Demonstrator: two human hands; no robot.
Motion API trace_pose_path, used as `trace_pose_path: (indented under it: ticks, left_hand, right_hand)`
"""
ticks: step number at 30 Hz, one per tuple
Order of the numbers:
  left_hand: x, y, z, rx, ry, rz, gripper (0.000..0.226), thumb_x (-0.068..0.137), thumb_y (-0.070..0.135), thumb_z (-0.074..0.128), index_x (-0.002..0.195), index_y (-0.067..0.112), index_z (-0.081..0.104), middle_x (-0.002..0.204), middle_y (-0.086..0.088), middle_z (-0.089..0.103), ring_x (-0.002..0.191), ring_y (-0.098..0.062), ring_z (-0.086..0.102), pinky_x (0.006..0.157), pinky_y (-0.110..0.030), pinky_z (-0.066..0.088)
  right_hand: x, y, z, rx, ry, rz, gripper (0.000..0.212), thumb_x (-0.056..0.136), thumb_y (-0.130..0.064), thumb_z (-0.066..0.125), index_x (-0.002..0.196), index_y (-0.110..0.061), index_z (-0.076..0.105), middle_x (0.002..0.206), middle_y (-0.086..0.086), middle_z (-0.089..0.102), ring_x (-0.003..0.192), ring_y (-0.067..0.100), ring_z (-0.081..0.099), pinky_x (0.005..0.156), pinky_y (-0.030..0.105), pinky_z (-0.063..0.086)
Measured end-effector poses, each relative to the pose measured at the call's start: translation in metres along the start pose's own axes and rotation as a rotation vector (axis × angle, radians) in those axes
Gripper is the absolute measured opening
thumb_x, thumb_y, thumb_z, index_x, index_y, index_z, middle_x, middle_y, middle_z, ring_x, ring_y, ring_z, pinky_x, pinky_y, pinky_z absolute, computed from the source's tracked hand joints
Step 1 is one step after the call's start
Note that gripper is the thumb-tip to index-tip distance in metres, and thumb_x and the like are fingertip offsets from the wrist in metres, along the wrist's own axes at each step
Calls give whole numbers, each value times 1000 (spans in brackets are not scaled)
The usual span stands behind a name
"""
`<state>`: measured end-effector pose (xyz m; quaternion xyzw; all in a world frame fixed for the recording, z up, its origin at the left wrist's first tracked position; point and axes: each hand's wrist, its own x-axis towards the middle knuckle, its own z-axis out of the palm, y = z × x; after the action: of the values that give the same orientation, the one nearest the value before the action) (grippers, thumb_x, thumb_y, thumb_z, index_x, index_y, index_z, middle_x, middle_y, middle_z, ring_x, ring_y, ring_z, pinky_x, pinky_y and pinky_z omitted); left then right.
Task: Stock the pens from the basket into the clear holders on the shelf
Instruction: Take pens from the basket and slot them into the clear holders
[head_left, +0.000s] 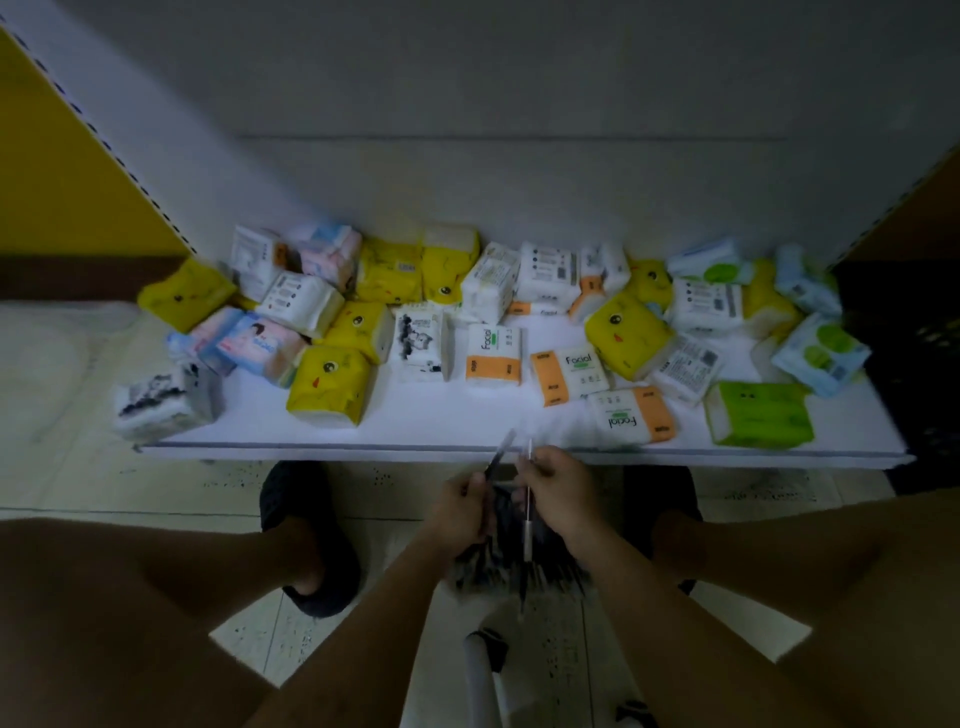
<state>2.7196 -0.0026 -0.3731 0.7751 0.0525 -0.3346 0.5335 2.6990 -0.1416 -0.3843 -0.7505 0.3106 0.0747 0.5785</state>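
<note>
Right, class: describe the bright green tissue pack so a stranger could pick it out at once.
Start at the white shelf strewn with tissue packs and follow its front edge to the right end. The green pack lies flat there, just right of an orange-and-white Facial pack. It alone is solid lime green; its neighbours are white, orange or pale blue.

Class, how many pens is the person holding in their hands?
2: a dark pen in the left hand, a white pen in the right hand. The blurred bundle below may hide more.
</note>
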Motion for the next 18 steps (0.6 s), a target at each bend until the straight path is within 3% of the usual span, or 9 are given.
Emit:
trace_pose_path:
  ticks: [3, 8, 11, 13, 15, 18]
  left_hand:
    - [-15, 23, -13, -80, -40, 114, 28, 105, 26, 34, 108, 7, 54, 73, -9, 64, 58, -12, 63, 52, -19, 50]
    - [-29, 72, -37, -77, -11, 140, 14, 101, 5, 33, 97, 7, 46, 81, -7, 61, 54, -14, 54, 49, -23, 43]
    - [-37, 103, -53, -90, 45, 229, 15, 102, 11, 35, 97, 12, 49, 72, -2, 52, 48, -12, 39, 46, -23, 29]
    - [-49, 125, -64, -124, 92, 317, 18, 103, 23, 37, 97, 17, 53, 60, 1, 44, 45, -10, 32, 43, -22, 25]
    - [-62, 143, -74, -93, 161, 455, 29, 103, 32, 38, 93, 15, 59, 55, 2, 43, 45, -9, 36, 43, -21, 30]
    - [-82, 165, -91, -48, 257, 610, 29, 102, 26, 42, 82, 13, 60, 59, 0, 52, 54, -11, 49, 51, -23, 40]
  right_hand:
    - [-8, -33, -1, 25, 7, -117, 15, 92, -21, 63, 77, -18, 65, 76, 1, 70, 71, 17, 69, 69, 35, 56]
    - [-23, -96, -14, 219, -57, -246, 13, 91, -3, 61, 82, -12, 63, 84, 11, 68, 66, 22, 70, 68, 44, 57]
    - [-35, -133, -23, 285, -112, -298, 5, 89, 2, 62, 92, -2, 62, 83, 19, 68, 65, 24, 68, 62, 38, 55]
    - [-44, -158, -30, 290, -125, -357, 13, 88, 1, 64, 99, -4, 63, 87, 19, 70, 70, 29, 70, 65, 40, 58]
    - [-56, -183, -36, 259, -150, -445, 14, 88, 0, 64, 96, -12, 63, 90, 14, 69, 73, 31, 72, 68, 42, 60]
    - [-76, -218, -44, 230, -203, -544, 17, 89, 0, 63, 91, -17, 62, 86, 5, 60, 69, 29, 71, 61, 37, 59]
